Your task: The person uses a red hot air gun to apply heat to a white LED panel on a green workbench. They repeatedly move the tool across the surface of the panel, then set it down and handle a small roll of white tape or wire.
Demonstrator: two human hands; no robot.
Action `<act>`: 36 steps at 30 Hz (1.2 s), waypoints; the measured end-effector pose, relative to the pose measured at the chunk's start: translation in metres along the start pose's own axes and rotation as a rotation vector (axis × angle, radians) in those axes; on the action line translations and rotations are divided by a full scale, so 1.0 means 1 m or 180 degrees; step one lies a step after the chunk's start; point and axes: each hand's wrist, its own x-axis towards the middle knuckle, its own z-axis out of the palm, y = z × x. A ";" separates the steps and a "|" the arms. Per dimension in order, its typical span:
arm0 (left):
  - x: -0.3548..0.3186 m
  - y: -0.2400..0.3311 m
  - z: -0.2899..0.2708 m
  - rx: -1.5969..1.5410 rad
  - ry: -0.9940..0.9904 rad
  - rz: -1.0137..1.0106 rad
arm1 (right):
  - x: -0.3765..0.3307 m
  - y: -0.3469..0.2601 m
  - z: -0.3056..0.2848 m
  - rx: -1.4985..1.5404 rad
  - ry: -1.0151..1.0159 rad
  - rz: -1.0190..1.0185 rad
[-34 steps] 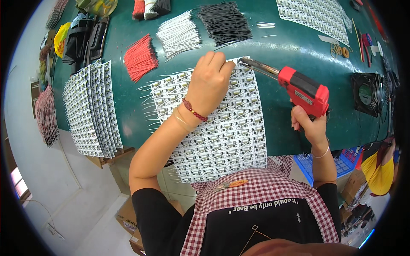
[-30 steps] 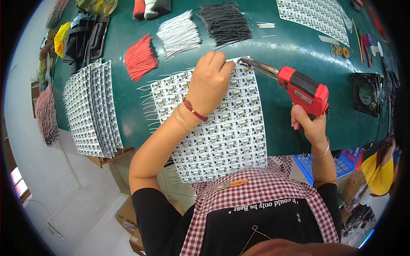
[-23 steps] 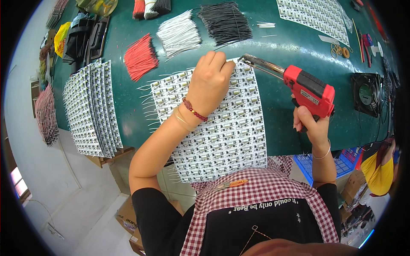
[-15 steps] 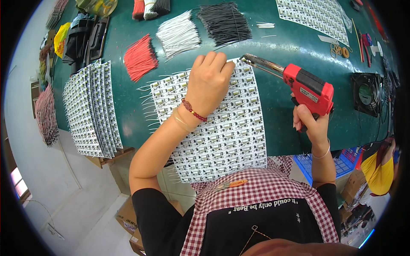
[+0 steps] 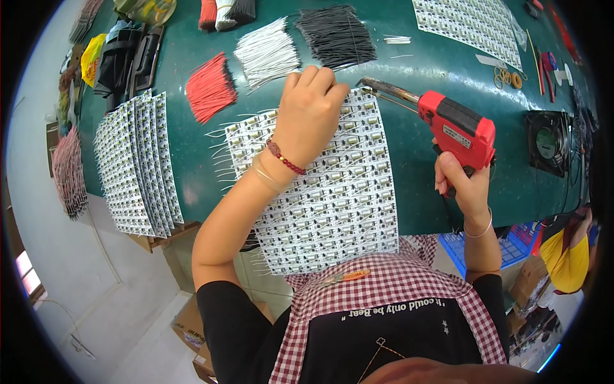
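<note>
A white sheet of small circuit boards [image 5: 329,192] lies before me, its near end against my checked apron. Thin white wires stick out along its left side. Over its far edge is my left hand [image 5: 311,109], closed with the knuckles up; its fingertips are hidden, so what they pinch cannot be made out. My right hand [image 5: 464,182] grips the handle of a red and black soldering gun [image 5: 457,128]. The gun's metal tip points left, close to the sheet's far right corner and just right of my left fingers.
Bundles of red wires [image 5: 211,88], white wires [image 5: 267,52] and black wires [image 5: 336,36] lie beyond the sheet. Stacked board sheets [image 5: 134,166] stand at the left. Another board sheet [image 5: 470,29], scissors [image 5: 501,78] and a black fan [image 5: 549,142] are at the right.
My left hand has shifted slightly away from me and to the left. The soldering gun in my right hand has moved a little left and farther away.
</note>
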 end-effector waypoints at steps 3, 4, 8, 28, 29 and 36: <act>-0.001 0.000 0.003 -0.0014 0.0016 -0.0012 | -0.001 0.001 0.000 -0.0077 0.0046 0.0076; -0.001 0.000 0.003 -0.0018 0.0024 -0.0012 | -0.001 0.001 0.001 -0.0076 0.0045 0.0087; -0.002 0.000 0.005 -0.0060 0.0074 -0.0019 | -0.003 0.001 0.002 -0.0049 0.0036 0.0100; -0.002 0.002 0.006 -0.0016 0.0048 0.0063 | -0.008 -0.001 0.007 -0.0151 0.0081 0.0080; -0.001 0.002 0.005 0.0000 0.0017 0.0065 | -0.007 0.000 0.007 -0.0169 0.0062 0.0078; 0.000 0.001 0.006 0.0031 -0.0028 0.0133 | -0.012 -0.006 0.010 -0.0216 0.0144 0.0090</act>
